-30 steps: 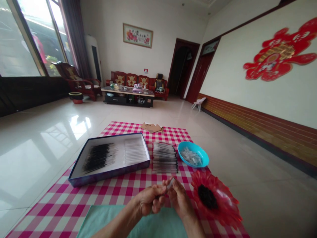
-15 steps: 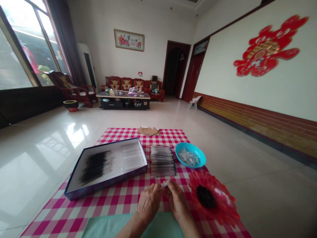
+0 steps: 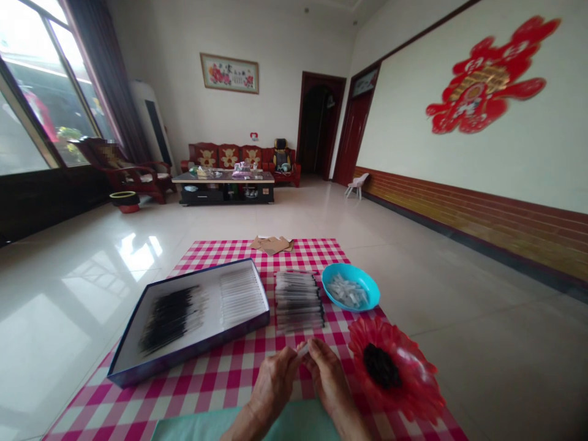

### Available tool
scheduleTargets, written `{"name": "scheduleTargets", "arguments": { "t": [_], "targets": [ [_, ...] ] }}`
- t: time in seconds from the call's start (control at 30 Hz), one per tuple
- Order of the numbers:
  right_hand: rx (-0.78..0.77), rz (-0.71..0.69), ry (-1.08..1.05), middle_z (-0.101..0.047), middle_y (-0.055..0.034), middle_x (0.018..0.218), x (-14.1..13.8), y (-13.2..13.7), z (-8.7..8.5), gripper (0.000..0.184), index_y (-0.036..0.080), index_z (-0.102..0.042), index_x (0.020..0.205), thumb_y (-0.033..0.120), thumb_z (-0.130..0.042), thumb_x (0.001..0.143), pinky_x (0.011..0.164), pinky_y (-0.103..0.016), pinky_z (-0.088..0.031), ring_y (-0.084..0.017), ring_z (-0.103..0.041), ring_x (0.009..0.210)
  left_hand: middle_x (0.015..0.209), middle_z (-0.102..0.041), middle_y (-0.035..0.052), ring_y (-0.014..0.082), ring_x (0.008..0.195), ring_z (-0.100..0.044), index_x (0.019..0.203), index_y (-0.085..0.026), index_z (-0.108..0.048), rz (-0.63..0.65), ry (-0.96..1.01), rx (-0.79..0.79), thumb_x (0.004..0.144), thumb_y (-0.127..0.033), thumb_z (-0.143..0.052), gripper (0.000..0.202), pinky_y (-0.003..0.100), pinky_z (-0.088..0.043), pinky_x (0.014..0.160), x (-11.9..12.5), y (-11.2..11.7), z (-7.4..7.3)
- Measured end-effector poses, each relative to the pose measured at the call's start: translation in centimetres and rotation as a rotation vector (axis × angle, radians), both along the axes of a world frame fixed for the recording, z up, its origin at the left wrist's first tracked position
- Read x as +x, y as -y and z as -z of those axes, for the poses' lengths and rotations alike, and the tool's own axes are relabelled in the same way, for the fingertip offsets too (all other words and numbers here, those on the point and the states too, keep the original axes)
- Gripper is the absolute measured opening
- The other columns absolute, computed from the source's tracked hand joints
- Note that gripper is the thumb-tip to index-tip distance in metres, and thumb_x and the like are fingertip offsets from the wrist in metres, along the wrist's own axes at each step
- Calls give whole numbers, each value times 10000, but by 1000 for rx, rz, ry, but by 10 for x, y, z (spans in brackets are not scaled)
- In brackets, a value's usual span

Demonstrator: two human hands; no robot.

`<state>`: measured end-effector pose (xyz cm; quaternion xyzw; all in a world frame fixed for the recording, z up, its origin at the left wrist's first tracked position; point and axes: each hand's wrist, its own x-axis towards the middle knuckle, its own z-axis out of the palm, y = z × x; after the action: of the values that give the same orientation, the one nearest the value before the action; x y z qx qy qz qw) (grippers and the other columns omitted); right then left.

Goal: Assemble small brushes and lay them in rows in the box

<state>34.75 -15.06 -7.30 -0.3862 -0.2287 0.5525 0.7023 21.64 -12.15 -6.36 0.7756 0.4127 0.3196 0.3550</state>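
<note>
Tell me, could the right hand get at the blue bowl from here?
Probably yes: nothing seems to stand between the right hand and the open blue bowl; the red flower-shaped dish sits to the right. The hand pinches a small whitish piece, though.

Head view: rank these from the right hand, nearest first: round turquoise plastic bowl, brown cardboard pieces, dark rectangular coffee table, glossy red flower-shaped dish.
From the right hand:
1. Red flower-shaped dish, to its right.
2. Turquoise bowl, ahead, slightly right.
3. Cardboard pieces, farther ahead, left.
4. Coffee table, farthest ahead, left.
</note>
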Motion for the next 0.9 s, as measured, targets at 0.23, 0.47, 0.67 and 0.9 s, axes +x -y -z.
{"name": "scheduleTargets", "arguments": {
  "t": [0.23, 0.47, 0.67, 0.9],
  "targets": [
    [61, -130, 12, -696, -24, 770, 3, 11, -16, 177, 211, -687, 810, 347, -731, 705, 720, -334, -482, -194, -634, 733, 479, -441, -69, 39, 328, -265, 659, -186, -469, 301, 423, -1138, 668, -522, -633, 374, 189, -203, 352, -11, -3, -8],
    [48, -106, -65, -714, -48, 841, 3, 7, -12, 250, 216, -687, 911, 359, -727, 711, 749, -373, -490, -218, -650, 795, 490, -498, -36, 75, 379, -403, 676, -173, -516, 153, 320, -603, 783, -490, -543, 335, 197, -264, 389, -3, -2, -6],
    [-3, -29, -65, -718, -38, 856, -4, 1, -6, 199, 208, -687, 856, 314, -745, 698, 733, -343, -500, -203, -658, 782, 843, -684, 41, 170, 748, -647, 933, -216, -581, -2, -36, 48, 904, -306, -394, 210, 235, -427, 626, 4, -1, -5],
    [-9, 17, -25, -717, -18, 831, -3, 3, 0, 144, 207, -707, 816, 311, -731, 720, 760, -293, -483, -178, -646, 816, 716, -641, 31, 151, 653, -609, 960, -216, -602, 33, 66, -14, 888, -352, -433, 228, 219, -406, 563, 4, 1, -3]
  ]
}}
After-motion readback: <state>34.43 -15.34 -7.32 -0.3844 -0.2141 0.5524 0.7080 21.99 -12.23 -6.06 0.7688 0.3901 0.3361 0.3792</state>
